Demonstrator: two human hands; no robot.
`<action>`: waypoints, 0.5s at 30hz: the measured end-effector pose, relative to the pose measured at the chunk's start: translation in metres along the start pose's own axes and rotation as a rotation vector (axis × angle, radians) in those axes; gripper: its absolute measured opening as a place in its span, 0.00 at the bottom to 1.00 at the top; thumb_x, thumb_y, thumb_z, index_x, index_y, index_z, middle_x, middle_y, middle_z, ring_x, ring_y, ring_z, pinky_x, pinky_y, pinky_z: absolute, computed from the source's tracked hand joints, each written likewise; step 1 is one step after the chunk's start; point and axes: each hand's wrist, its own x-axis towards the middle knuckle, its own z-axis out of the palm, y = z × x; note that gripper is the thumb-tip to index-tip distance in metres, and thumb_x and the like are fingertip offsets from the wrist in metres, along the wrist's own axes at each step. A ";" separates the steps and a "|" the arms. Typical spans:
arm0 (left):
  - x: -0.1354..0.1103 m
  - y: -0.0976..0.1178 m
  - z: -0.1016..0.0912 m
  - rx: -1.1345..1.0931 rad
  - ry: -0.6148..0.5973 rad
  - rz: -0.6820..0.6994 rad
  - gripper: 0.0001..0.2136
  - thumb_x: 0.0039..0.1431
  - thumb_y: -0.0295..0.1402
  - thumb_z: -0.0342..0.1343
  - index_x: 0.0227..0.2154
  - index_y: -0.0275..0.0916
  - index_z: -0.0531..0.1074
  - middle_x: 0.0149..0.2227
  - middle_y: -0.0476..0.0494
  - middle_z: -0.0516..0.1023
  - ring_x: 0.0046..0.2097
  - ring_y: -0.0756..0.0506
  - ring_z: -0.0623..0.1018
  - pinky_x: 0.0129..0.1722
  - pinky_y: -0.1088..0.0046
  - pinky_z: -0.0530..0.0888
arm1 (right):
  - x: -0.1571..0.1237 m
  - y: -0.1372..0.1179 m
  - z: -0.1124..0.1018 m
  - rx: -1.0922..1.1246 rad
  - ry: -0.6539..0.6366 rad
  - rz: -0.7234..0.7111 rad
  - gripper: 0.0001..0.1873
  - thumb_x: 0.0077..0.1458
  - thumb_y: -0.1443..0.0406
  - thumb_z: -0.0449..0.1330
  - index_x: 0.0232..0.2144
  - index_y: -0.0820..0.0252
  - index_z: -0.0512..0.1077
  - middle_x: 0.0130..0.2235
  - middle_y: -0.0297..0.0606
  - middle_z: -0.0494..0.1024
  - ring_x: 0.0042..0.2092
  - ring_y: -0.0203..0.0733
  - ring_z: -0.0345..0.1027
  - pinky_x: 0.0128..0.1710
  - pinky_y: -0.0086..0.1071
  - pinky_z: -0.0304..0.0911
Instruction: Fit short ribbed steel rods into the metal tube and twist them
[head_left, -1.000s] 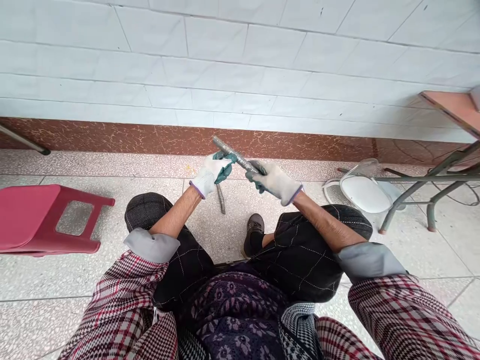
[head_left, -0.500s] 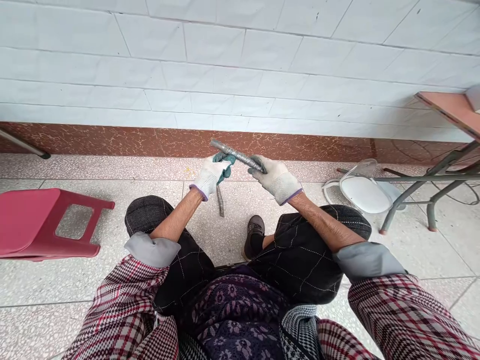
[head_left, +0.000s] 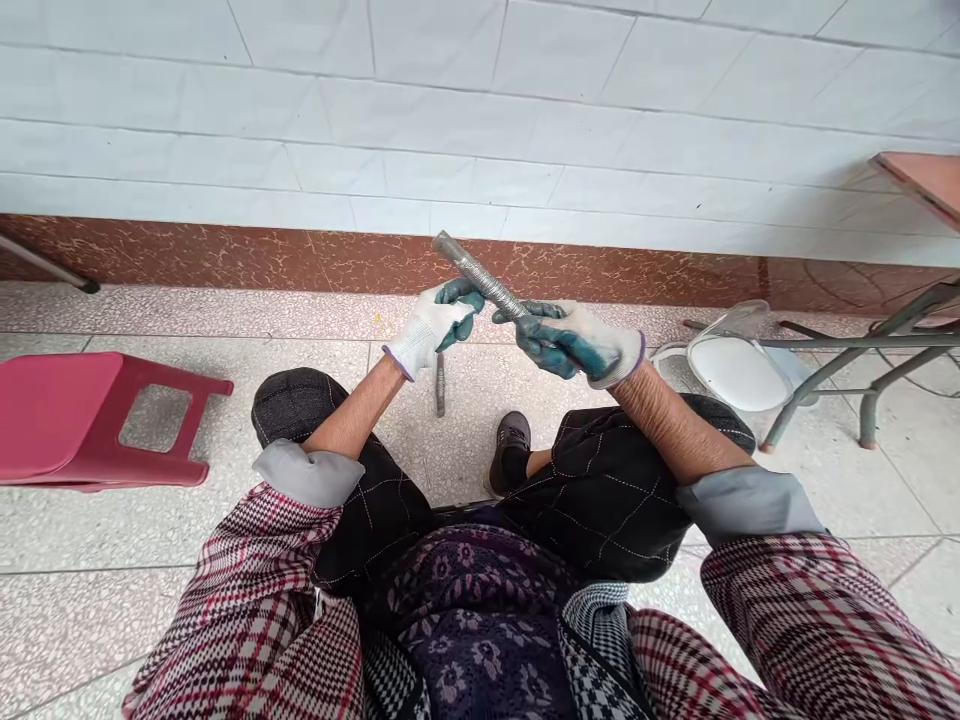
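Grey ridged rod (head_left: 484, 278) up in front of person's knees, slanting — far end up toward wall, near end in right hand (head_left: 571, 340), grip clamped round it. Left hand (head_left: 444, 315) right by rod's middle, fingers curled, can't tell if clamped. Short grey piece (head_left: 440, 388) just below left hand — hanging or on floor (head_left: 360, 520), can't tell.

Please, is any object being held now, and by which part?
Yes: a grey rod, held near its lower-right end by the right hand. The left hand is at its middle; whether it grips the rod cannot be told.
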 end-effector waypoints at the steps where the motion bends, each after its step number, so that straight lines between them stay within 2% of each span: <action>1: -0.003 0.002 0.000 -0.017 -0.063 -0.020 0.11 0.53 0.19 0.57 0.39 0.33 0.77 0.24 0.53 0.72 0.18 0.58 0.62 0.19 0.78 0.54 | -0.001 0.002 -0.001 0.072 -0.082 0.010 0.19 0.56 0.56 0.66 0.45 0.60 0.71 0.24 0.25 0.64 0.17 0.28 0.46 0.10 0.23 0.44; 3: -0.008 0.004 -0.001 -0.035 -0.174 -0.064 0.16 0.49 0.18 0.58 0.42 0.33 0.77 0.27 0.52 0.74 0.19 0.58 0.62 0.19 0.79 0.54 | -0.001 0.008 -0.001 0.150 -0.191 0.016 0.18 0.58 0.52 0.65 0.40 0.60 0.70 0.22 0.24 0.63 0.16 0.27 0.44 0.09 0.23 0.43; 5: -0.009 0.001 -0.002 -0.037 -0.191 -0.094 0.14 0.48 0.18 0.58 0.39 0.32 0.77 0.26 0.52 0.73 0.19 0.58 0.62 0.19 0.78 0.53 | 0.003 0.013 -0.001 0.129 -0.200 0.012 0.20 0.60 0.49 0.63 0.37 0.60 0.69 0.22 0.26 0.66 0.15 0.27 0.48 0.09 0.23 0.48; 7: -0.006 -0.005 -0.004 -0.036 -0.134 -0.098 0.09 0.50 0.18 0.57 0.34 0.33 0.75 0.22 0.54 0.70 0.18 0.58 0.61 0.18 0.78 0.53 | 0.008 0.017 -0.001 0.051 -0.145 0.024 0.21 0.59 0.48 0.64 0.39 0.61 0.70 0.24 0.29 0.71 0.15 0.29 0.56 0.09 0.24 0.54; 9: -0.001 -0.010 -0.005 -0.014 -0.067 -0.090 0.07 0.52 0.18 0.56 0.29 0.35 0.72 0.20 0.55 0.68 0.17 0.57 0.61 0.19 0.78 0.54 | 0.012 0.019 -0.001 0.016 -0.100 0.046 0.22 0.58 0.50 0.65 0.44 0.61 0.71 0.23 0.29 0.72 0.15 0.31 0.58 0.09 0.25 0.56; 13: 0.002 -0.010 -0.007 0.152 0.028 -0.058 0.08 0.56 0.18 0.56 0.26 0.36 0.73 0.19 0.52 0.68 0.17 0.56 0.62 0.18 0.77 0.54 | 0.012 0.018 -0.004 0.083 -0.128 0.097 0.24 0.55 0.52 0.67 0.47 0.62 0.71 0.19 0.22 0.63 0.14 0.29 0.48 0.07 0.24 0.48; 15: -0.001 -0.004 -0.008 0.239 0.025 -0.036 0.08 0.55 0.17 0.56 0.28 0.35 0.76 0.20 0.49 0.72 0.19 0.55 0.65 0.20 0.77 0.57 | 0.010 0.016 -0.003 0.088 -0.127 0.119 0.26 0.51 0.53 0.70 0.47 0.62 0.71 0.19 0.22 0.63 0.14 0.29 0.48 0.07 0.25 0.48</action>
